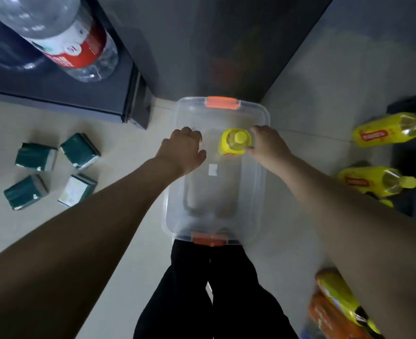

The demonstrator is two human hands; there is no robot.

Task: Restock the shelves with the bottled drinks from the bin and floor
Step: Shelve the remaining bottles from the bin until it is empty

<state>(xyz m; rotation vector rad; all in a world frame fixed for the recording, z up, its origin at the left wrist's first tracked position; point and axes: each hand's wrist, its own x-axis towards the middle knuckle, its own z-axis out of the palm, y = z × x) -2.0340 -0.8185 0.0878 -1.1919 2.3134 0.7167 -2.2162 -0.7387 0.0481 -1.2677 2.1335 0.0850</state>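
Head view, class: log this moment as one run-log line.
left hand: empty, over clear bin | right hand: fingers on upright yellow bottle in bin | bin: nothing else visible inside

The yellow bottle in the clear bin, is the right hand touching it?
Touching. In the head view the right hand's fingertips rest against the side of the yellow bottle standing in the clear bin; no gap shows.

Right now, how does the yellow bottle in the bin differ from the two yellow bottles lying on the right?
The bottle in the bin stands upright, cap toward the camera; the two shelf bottles lie sideways. The right hand touches the bin bottle; the shelf bottles are untouched. All share yellow caps and labels.
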